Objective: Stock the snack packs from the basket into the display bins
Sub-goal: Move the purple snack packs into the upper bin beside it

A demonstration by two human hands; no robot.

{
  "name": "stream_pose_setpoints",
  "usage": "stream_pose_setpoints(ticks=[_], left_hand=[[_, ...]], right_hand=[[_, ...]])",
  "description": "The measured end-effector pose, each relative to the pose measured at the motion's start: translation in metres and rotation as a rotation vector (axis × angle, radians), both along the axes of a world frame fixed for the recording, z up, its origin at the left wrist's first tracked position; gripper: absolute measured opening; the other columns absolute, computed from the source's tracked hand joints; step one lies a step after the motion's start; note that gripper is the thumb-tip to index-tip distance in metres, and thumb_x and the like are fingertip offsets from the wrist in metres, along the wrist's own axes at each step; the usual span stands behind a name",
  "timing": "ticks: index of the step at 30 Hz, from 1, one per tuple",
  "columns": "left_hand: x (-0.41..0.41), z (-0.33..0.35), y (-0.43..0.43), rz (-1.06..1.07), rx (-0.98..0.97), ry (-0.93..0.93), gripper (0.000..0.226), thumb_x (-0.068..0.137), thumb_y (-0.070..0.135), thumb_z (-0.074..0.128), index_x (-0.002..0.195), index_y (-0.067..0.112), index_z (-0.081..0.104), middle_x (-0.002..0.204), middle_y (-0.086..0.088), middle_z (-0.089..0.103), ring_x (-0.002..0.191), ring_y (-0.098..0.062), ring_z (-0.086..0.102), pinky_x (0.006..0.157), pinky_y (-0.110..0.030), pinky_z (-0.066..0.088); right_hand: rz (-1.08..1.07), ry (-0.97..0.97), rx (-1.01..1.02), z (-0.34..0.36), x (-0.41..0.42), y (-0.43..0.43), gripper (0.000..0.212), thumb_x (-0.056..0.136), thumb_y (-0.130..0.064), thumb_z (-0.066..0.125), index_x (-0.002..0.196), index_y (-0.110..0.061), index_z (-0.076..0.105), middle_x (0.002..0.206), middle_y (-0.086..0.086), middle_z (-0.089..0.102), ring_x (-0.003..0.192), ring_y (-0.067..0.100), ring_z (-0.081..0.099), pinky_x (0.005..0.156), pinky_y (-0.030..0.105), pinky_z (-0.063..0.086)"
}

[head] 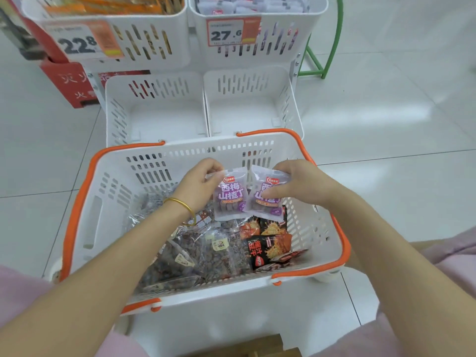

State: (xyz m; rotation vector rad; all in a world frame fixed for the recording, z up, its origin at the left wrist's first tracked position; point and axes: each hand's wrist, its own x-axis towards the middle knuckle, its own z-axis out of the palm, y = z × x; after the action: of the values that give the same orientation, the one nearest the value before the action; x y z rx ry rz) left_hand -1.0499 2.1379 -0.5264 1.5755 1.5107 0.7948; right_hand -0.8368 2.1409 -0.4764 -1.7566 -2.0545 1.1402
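A white basket (195, 153) with orange handles stands in front of me, filled with snack packs. My left hand (199, 184) pinches the top edge of one purple snack pack (230, 199) above the basket. Beside it my right hand (296, 182) grips a second purple pack (265, 202), thumb across its front. Dark clear bags of snacks (195, 251) and black-and-orange packs (268, 247) lie in the basket below. Behind the basket stand two empty white display bins, the left one (154, 112) and the right one (251, 104).
Two upper white bins sit above: the left upper bin (108, 34) holds orange packs, the right upper bin (257, 32) holds pale purple packs, both with price tags. A red box (69, 83) stands at the left, a green frame (327, 47) at the right. White tiled floor surrounds everything.
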Motion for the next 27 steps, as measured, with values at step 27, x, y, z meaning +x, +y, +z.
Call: stream_pose_setpoints(ticks=[27], left_hand=[[0.014, 0.114, 0.026, -0.28, 0.043, -0.203, 0.067, 0.08, 0.002, 0.07, 0.13, 0.021, 0.03, 0.115, -0.002, 0.06, 0.099, -0.012, 0.064, 0.082, -0.024, 0.054]], right_hand=[[0.206, 0.238, -0.042, 0.122, -0.013, 0.06, 0.047, 0.075, -0.003, 0.076, 0.116, -0.017, 0.056, 0.101, 0.002, 0.068, 0.09, 0.024, 0.069, 0.074, 0.04, 0.059]])
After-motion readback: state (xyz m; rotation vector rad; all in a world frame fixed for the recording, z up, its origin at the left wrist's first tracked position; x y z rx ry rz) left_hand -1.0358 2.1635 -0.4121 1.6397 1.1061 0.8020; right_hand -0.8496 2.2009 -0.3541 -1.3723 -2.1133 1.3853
